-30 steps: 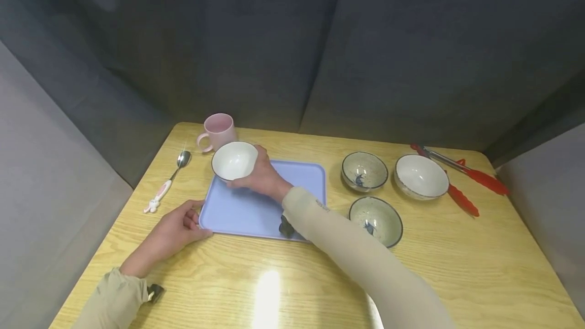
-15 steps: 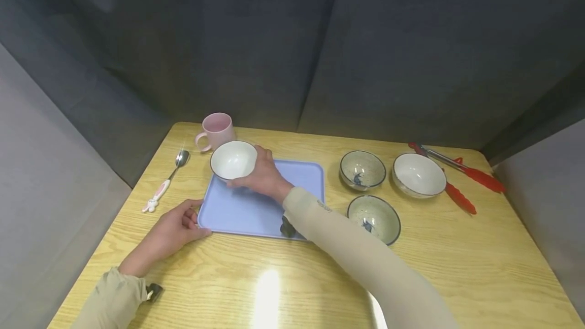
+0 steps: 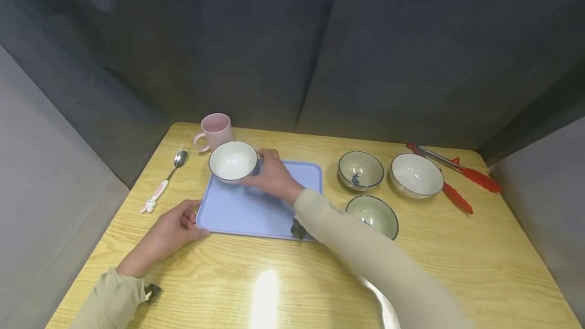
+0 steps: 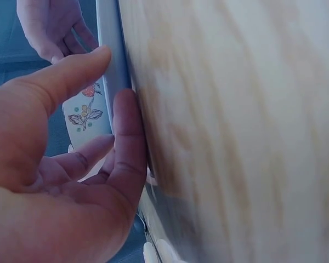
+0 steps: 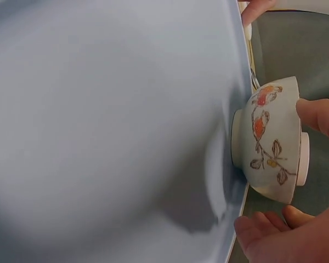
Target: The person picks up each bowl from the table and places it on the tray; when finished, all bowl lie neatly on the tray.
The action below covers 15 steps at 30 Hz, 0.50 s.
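Note:
A white bowl (image 3: 233,160) with a dark rim stands on the back left corner of the light blue tray (image 3: 256,215). Orange flowers and brown leaves decorate its side in the right wrist view. My right hand (image 3: 273,175) is at the bowl's right side, fingers spread and loosened. In the right wrist view, one fingertip (image 5: 307,112) is right at the rim, while the other fingers stand apart from the bowl. My left hand (image 3: 171,230) holds the tray's front left corner, thumb at the front edge and curled fingers along the left edge.
Behind the bowl is a pink mug (image 3: 216,131). A spoon (image 3: 160,189) with a rabbit handle lies left of the tray. To the right stand two speckled bowls (image 3: 361,170) and a larger white bowl (image 3: 417,175), with red tongs (image 3: 480,179) partly hidden behind it.
My right hand has loosened from the bowl and shifted slightly right, and the bowl stays at the tray's back left corner. My left hand keeps its place at the tray.

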Each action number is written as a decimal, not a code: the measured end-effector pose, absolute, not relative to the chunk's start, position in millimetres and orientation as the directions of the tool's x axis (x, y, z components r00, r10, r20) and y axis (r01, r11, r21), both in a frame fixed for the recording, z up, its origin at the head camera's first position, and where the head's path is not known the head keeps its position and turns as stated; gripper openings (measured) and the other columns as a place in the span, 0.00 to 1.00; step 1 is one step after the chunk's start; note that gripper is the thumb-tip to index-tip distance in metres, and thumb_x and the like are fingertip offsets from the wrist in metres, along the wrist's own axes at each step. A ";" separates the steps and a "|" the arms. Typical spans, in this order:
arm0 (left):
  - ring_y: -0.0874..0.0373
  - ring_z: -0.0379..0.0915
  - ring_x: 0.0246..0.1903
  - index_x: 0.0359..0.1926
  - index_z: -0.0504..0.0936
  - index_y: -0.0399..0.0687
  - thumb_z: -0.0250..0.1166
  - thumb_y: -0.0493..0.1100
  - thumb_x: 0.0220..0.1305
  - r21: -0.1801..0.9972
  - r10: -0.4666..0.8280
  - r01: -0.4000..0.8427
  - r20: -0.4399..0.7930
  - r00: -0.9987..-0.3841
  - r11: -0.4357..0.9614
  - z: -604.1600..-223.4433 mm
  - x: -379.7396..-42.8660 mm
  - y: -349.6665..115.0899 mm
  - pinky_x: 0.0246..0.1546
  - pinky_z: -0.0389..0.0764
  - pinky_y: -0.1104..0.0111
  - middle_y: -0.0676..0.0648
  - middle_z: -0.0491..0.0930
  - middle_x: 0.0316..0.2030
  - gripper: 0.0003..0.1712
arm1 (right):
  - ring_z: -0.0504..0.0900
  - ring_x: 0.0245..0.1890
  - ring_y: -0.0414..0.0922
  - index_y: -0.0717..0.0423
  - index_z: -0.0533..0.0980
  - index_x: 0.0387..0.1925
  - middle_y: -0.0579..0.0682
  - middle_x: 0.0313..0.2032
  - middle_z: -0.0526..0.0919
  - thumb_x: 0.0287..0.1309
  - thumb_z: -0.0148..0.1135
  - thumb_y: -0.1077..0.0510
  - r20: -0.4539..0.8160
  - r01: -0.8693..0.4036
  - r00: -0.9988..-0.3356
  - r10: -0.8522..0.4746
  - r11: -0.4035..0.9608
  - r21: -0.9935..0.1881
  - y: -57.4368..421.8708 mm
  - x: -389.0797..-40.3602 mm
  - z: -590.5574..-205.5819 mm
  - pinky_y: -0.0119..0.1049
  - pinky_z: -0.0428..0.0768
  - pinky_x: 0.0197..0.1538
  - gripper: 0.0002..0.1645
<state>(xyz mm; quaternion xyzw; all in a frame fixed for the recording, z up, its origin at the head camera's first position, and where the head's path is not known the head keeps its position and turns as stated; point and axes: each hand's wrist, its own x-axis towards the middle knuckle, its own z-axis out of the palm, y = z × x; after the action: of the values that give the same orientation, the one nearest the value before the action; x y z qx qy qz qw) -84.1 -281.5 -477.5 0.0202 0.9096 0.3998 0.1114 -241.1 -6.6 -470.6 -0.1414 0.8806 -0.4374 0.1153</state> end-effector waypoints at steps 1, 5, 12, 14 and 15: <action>0.55 0.74 0.41 0.81 0.71 0.35 0.83 0.46 0.67 0.731 0.124 -0.054 -0.187 -0.974 0.680 -477.4 -84.2 -281.5 0.36 0.76 0.71 0.44 0.80 0.45 0.48 | 0.74 0.79 0.56 0.61 0.65 0.83 0.60 0.78 0.70 0.50 0.88 0.33 -0.085 -0.152 -0.932 -0.352 0.593 -0.790 -4.5 -241.7 -470.9 0.53 0.71 0.84 0.69; 0.55 0.74 0.41 0.81 0.71 0.35 0.83 0.46 0.67 0.732 0.124 -0.053 -0.186 -0.975 0.679 -477.2 -84.5 -281.4 0.35 0.76 0.71 0.44 0.80 0.45 0.48 | 0.74 0.79 0.58 0.62 0.64 0.84 0.61 0.77 0.71 0.56 0.86 0.37 -0.122 -0.135 -0.925 -0.359 0.613 -0.778 5.0 -230.9 -457.8 0.55 0.72 0.83 0.65; 0.54 0.74 0.41 0.81 0.69 0.33 0.83 0.46 0.67 0.731 0.127 -0.048 -0.183 -0.975 0.681 -477.2 -84.7 -281.9 0.35 0.76 0.70 0.43 0.80 0.46 0.49 | 0.75 0.78 0.57 0.57 0.63 0.85 0.58 0.78 0.72 0.60 0.85 0.41 -0.136 -0.125 -0.923 -0.361 0.613 -0.780 20.9 -213.4 -437.0 0.53 0.74 0.81 0.62; 0.54 0.74 0.41 0.81 0.70 0.34 0.83 0.46 0.67 0.728 0.124 -0.049 -0.183 -0.975 0.684 -477.5 -84.4 -282.0 0.35 0.76 0.71 0.44 0.80 0.46 0.50 | 0.74 0.79 0.57 0.56 0.62 0.86 0.57 0.79 0.71 0.60 0.85 0.41 -0.151 -0.108 -0.922 -0.357 0.611 -0.785 24.9 -211.2 -432.6 0.54 0.74 0.81 0.62; 0.55 0.74 0.41 0.81 0.70 0.34 0.83 0.46 0.67 0.727 0.123 -0.049 -0.182 -0.976 0.685 -477.6 -84.3 -282.2 0.35 0.76 0.71 0.44 0.80 0.45 0.49 | 0.74 0.80 0.58 0.55 0.62 0.86 0.57 0.80 0.70 0.60 0.85 0.41 -0.160 -0.098 -0.921 -0.355 0.608 -0.788 26.8 -210.4 -430.7 0.54 0.74 0.81 0.62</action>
<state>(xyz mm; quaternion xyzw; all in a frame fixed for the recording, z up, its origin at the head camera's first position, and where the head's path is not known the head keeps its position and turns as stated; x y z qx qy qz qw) -84.3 -282.2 -477.6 0.0202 0.9114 0.3964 0.1088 -210.4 26.8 -430.7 -0.1281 0.8838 -0.4237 0.1518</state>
